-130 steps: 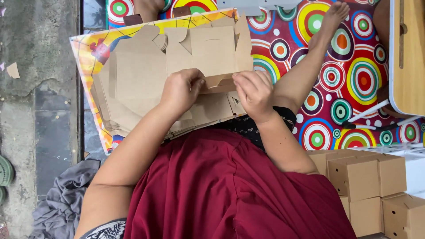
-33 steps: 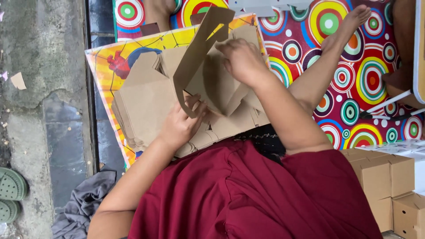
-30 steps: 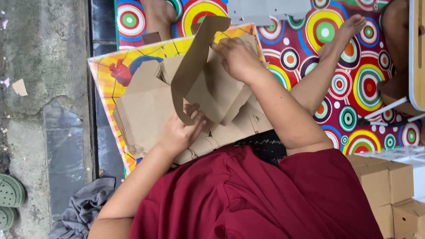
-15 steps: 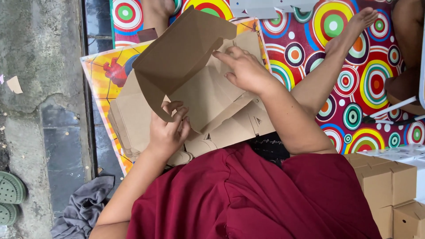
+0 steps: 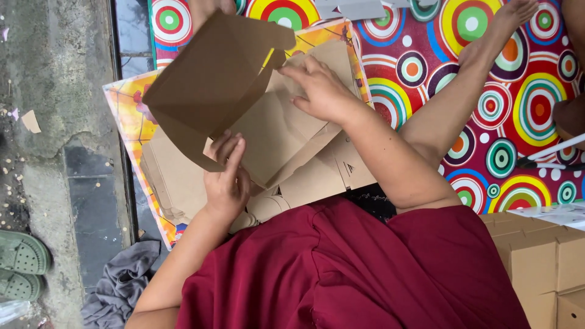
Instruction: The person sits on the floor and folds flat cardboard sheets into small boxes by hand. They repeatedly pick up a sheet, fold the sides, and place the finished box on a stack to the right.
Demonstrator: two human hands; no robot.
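A brown cardboard box blank [image 5: 213, 91], partly folded open, stands tilted above a stack of flat brown cardboard blanks [image 5: 304, 164]. The stack lies on a colourful printed board [image 5: 125, 116] across my lap. My left hand [image 5: 228, 180] grips the lower edge of the raised blank, fingers wrapped on it. My right hand [image 5: 320, 88] presses on an inner flap of the same blank near its top right, fingers spread flat.
A mat with bright circle patterns [image 5: 524, 97] lies under my bare leg and foot [image 5: 499, 27]. Assembled brown boxes [image 5: 542, 262] are stacked at the bottom right. Grey cloth [image 5: 122, 286] and green sandals [image 5: 21, 265] lie on the concrete floor at left.
The blank went from lying flat on the stack to being lifted and spread open into a wide angled shape. My left hand slid lower along its edge; my right hand shifted onto an inner flap.
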